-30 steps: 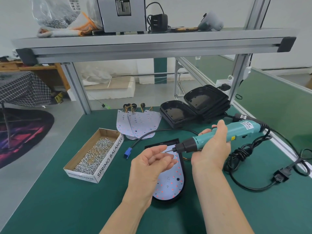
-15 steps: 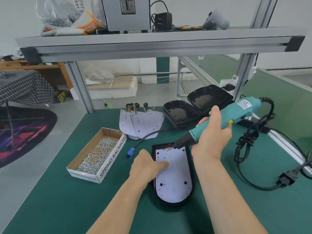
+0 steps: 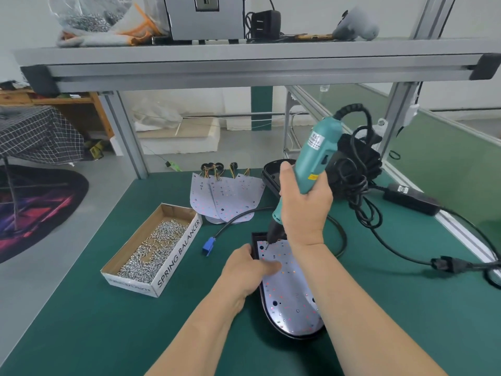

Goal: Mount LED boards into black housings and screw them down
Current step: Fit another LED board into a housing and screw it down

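My right hand (image 3: 303,210) is wrapped round the screwdriver (image 3: 317,156), forearm rising from lower right. My left hand (image 3: 244,270) lies palm down, fingers apparently straight, pressing on the LED board (image 3: 292,299).

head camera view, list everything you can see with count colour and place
led board: one, white, seated in the housing
housing: one, black, near centre of the mat
spare boards: about three, white, overlapping, far side of the mat
empty housings: stack, count unclear, black, behind the screwdriver
screw box: one, cardboard, left of the housing
screws: many, silver, in the screw box
connector: one, blue, just left of the housing
adapter: one, black, far right
mat: one, green, the work surface
shelf: one, grey, overhead
screwdriver: one, teal, tip at the board's far corner
left hand: rests on the board's left edge
right hand: grips the screwdriver
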